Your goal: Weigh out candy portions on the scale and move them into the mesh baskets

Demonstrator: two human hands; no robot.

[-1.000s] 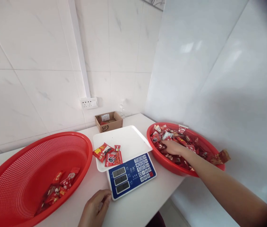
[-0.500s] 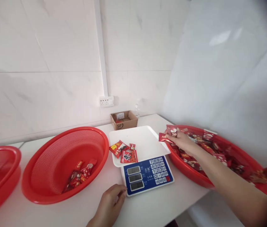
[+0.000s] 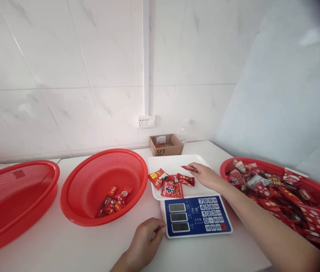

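Note:
My right hand [image 3: 203, 175] is closed on a small red snack packet [image 3: 189, 168], held just above the white pan [image 3: 202, 162] of a weighing scale. On the pan lie several red packets: one with yellow print [image 3: 158, 178], one with a large black character [image 3: 172, 190] and a narrow dark-red one [image 3: 186, 179]. My left hand [image 3: 147, 238] lies on the table with curled fingers and nothing visible in them. Its fingertips are at the left edge of the scale's blue keypad panel [image 3: 196, 215].
A red basket [image 3: 224, 166] full of wrapped snacks stands at the right. On the left, a round red basket [image 3: 74, 181] holds several packets, beside another red basket [image 3: 43, 189]. An open cardboard box [image 3: 167, 151] and a clear bottle [image 3: 183, 132] stand behind the scale.
My right hand has moved left from the full basket to over the pan. A narrow dark-red packet now lies on the pan. The view has turned left; my left hand stays by the scale.

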